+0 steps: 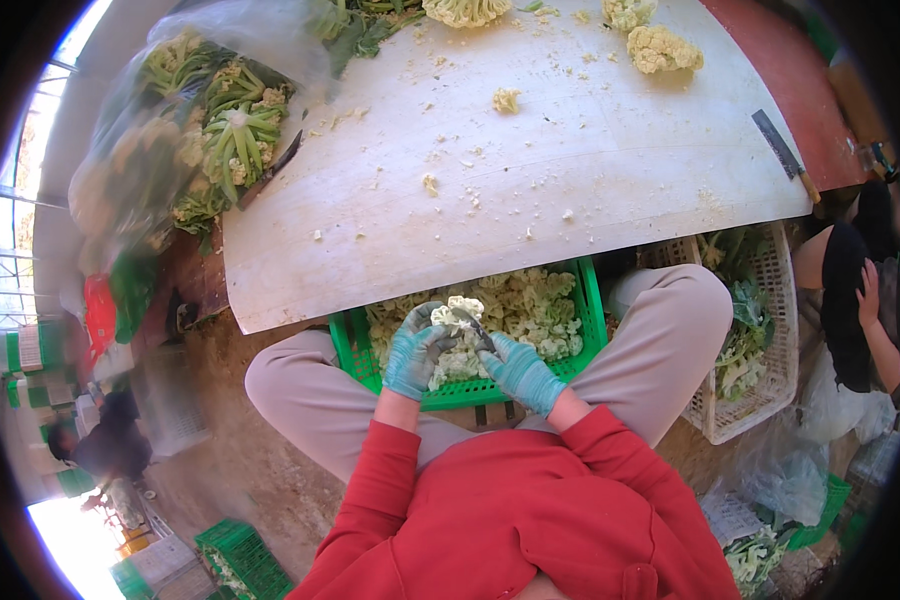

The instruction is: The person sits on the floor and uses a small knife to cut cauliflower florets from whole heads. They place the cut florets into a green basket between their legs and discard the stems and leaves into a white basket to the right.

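Note:
My left hand [417,350], in a teal and grey work glove, holds a small cauliflower piece [461,310] above the crate. In a matching glove, my right hand [519,367] grips a small dark-bladed knife [482,334], its blade against the right side of that piece. Below both hands is a green plastic crate [594,300] filled with cauliflower florets [536,311]; it sits between my knees, partly under the white tabletop [495,187]. Crumbs and small florets lie scattered over the top. Much of the knife's handle is hidden in my right glove.
Cauliflower heads [240,142] and a clear plastic bag lie at the upper left, beside a curved knife [285,157]. A cleaver-like knife [780,146] rests at the table's right edge. Larger cauliflower pieces [663,51] lie farther back. A pale crate [786,352] holds leaves; a person sits beyond it.

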A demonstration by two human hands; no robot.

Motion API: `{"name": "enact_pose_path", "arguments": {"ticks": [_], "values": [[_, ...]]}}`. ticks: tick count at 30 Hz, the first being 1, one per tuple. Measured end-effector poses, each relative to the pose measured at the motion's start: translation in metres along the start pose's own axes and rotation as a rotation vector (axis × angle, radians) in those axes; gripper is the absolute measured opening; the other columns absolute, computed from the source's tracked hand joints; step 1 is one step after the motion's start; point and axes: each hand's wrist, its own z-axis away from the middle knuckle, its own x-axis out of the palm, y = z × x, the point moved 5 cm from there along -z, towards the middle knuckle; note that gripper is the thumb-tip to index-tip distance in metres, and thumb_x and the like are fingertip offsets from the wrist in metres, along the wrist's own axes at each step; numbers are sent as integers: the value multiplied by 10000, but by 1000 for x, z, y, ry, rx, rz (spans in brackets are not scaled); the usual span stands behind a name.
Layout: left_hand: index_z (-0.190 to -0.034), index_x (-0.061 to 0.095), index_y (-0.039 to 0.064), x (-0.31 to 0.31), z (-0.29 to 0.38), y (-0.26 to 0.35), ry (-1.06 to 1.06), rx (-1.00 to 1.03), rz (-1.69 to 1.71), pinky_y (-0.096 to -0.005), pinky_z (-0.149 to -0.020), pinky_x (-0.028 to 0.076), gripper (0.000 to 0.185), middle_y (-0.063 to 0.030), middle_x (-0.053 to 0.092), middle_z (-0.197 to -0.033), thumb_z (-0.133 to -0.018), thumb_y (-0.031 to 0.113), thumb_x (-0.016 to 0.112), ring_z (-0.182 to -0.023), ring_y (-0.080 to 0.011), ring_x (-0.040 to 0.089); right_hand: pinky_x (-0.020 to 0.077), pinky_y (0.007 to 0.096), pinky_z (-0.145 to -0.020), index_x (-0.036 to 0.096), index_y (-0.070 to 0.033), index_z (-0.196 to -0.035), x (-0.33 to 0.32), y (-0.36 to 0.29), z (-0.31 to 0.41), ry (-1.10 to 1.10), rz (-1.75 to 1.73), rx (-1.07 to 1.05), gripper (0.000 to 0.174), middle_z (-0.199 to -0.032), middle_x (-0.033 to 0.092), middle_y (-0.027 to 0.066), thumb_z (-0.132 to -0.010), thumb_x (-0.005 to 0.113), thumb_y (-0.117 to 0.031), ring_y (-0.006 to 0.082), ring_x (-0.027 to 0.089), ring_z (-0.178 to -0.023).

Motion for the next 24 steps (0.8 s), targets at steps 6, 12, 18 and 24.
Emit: {"name": "enact_pose_path", "arguments": {"ticks": [6, 12, 18, 24], "values": [[-1290, 558, 48, 5, -3, 41, 36, 309, -1264, -371, -958, 482, 449, -141, 624, -1202, -848, 55, 637, -1112, -287, 602, 505, 484, -738, 588, -32, -1073, -28, 7, 2, 29, -34, 165, 270, -892, 660, 240, -923, 572, -256, 411, 645, -843], [-1374, 512, 158, 172, -141, 122, 13, 934, -1554, -442, -1056, 397, 571, -228, 450, -1401, -830, 145, 683, -1254, -383, 469, 501, 484, -762, 584, -37, -1101, -24, 8, -7, 79, -166, 135, 287, -942, 660, 244, -924, 571, -262, 414, 636, -887], [-1117, 667, 122, 218, -315, 139, -113, 958, -1624, -432, -888, 498, 293, -156, 630, -1111, -827, 83, 648, -1016, -321, 617, 515, 397, -725, 583, -36, -1150, -42, -8, -8, 95, -269, 112, 286, -928, 664, 185, -937, 580, -227, 328, 649, -807], [-1188, 666, 99, 213, -168, 116, -614, -31, -1465, -312, -889, 494, 304, -70, 661, -1056, -890, 155, 689, -1013, -180, 611, 438, 222, -553, 547, -56, -1238, -128, -38, 12, 287, -1171, 377, 285, -747, 514, -12, -970, 543, -149, 64, 512, -635]]}}
